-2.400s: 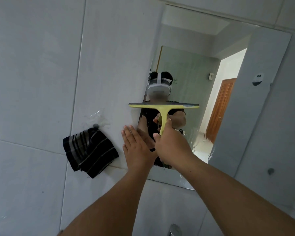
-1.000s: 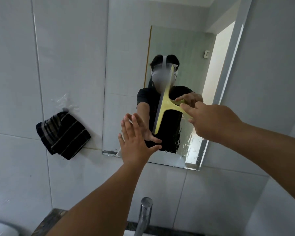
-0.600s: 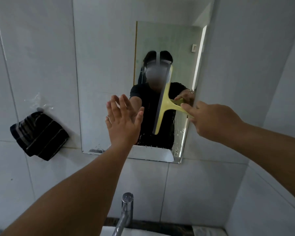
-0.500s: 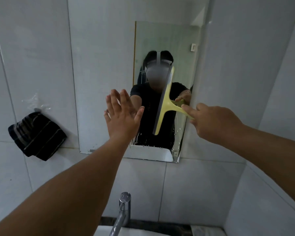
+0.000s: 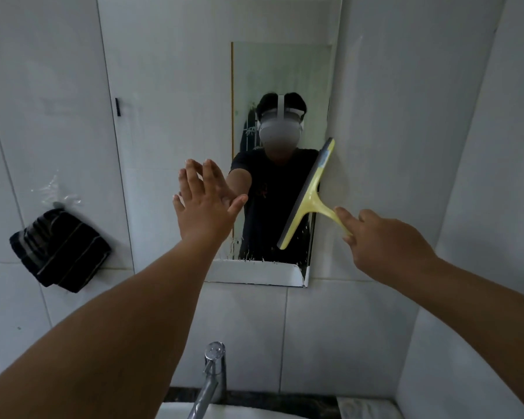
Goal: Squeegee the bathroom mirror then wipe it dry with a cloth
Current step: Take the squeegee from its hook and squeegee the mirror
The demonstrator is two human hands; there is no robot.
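Observation:
The wall mirror (image 5: pixel 170 122) hangs above the basin, with water drops along its lower edge. My right hand (image 5: pixel 384 240) grips the handle of a yellow squeegee (image 5: pixel 307 196). Its blade stands nearly upright, tilted, at the mirror's right edge. My left hand (image 5: pixel 204 207) is flat with fingers spread against the glass, left of the squeegee. A dark striped cloth (image 5: pixel 59 249) hangs on the tiled wall to the left of the mirror, away from both hands.
A chrome tap (image 5: pixel 211 376) rises from the white basin (image 5: pixel 254 412) right below my arms. White tiled walls surround the mirror, and the right wall (image 5: pixel 481 207) comes close to my right arm. A clear plastic hook (image 5: pixel 55 193) holds the cloth.
The squeegee blade turned from level to nearly upright and slid right to the mirror's right edge. My left hand rose slightly on the glass. The view dropped and shifted, showing the tap.

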